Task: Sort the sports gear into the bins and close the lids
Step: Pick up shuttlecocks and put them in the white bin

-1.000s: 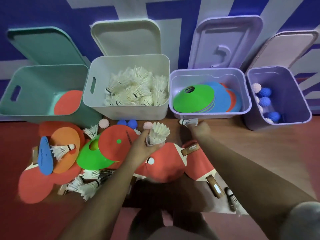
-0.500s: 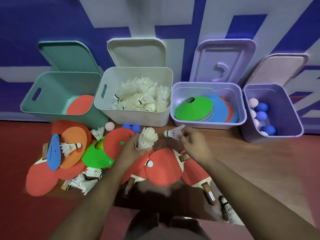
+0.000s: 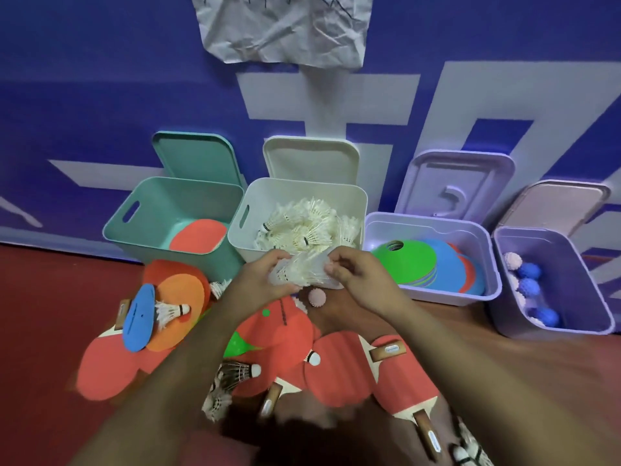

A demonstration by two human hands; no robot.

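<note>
Head view: at centre left, the open teal plastic bin (image 3: 141, 250) holds one red paddle (image 3: 198, 237). Beside it, the open white plastic bin (image 3: 336, 188) is heaped with shuttlecocks. The hands were apart half a second ago. Now the left hand (image 3: 260, 280) and right hand (image 3: 359, 274) meet, both gripping one bundle of white feathered shuttlecocks (image 3: 302, 272) at that bin's near wall — probably about to drop it in.

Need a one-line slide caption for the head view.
Left hand and right hand grip a bunch of shuttlecocks in front of the open white bin.
</note>
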